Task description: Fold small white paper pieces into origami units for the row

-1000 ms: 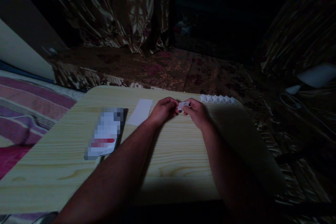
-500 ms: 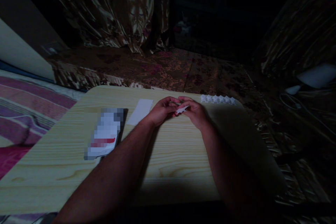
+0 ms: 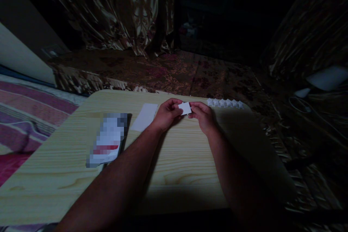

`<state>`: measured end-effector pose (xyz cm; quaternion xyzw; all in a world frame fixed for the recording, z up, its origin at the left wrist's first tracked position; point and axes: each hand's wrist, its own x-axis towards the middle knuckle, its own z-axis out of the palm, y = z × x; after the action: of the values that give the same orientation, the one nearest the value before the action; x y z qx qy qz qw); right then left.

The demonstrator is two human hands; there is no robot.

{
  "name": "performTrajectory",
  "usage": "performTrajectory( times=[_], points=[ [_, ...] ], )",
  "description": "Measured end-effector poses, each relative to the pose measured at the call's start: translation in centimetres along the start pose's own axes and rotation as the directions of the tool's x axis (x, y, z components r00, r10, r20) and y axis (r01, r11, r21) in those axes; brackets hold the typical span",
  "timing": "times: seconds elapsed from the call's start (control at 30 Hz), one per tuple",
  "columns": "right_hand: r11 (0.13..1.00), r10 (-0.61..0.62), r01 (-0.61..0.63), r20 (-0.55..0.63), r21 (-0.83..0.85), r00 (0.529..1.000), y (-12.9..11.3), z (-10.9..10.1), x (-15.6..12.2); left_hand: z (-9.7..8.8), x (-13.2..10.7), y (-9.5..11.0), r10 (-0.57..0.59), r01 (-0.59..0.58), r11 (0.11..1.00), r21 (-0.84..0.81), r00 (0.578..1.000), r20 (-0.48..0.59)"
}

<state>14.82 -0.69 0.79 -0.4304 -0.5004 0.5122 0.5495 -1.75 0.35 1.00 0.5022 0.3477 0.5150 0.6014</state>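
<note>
Both my hands meet over the far middle of a light wooden table [image 3: 176, 159]. My left hand [image 3: 167, 114] and my right hand [image 3: 202, 116] pinch a small white folded paper piece [image 3: 185, 108] between their fingertips, its flat face turned up toward me. A row of several small white folded paper stars [image 3: 225, 103] lies just right of my right hand at the table's far edge. A white paper strip [image 3: 144, 116] lies flat on the table just left of my left hand.
A blurred white and red packet [image 3: 107, 139] lies on the table's left part. A striped pink blanket [image 3: 24, 116] is to the left. Dark patterned cloth [image 3: 174, 72] covers the floor beyond. A white cable [image 3: 307, 108] lies at far right.
The paper piece was held edge-on and folded between my fingertips; now it faces up as a flat small rectangle. My hands stayed in the same spot.
</note>
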Motion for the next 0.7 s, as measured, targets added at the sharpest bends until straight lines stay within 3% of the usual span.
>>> performTrajectory(
  times=[0.47,0.7],
  points=[
    [0.988,-0.021,0.014,-0.044,-0.153,0.999,0.00,0.54,0.00,0.83,-0.19,0.05,0.078,-0.072,0.994,0.082,0.994,-0.073],
    [0.972,-0.022,0.016,-0.022,-0.236,1.000,0.16,0.66,-0.15,0.72,-0.28,-0.20,0.053,-0.037,0.981,0.192,0.996,-0.076]
  ],
)
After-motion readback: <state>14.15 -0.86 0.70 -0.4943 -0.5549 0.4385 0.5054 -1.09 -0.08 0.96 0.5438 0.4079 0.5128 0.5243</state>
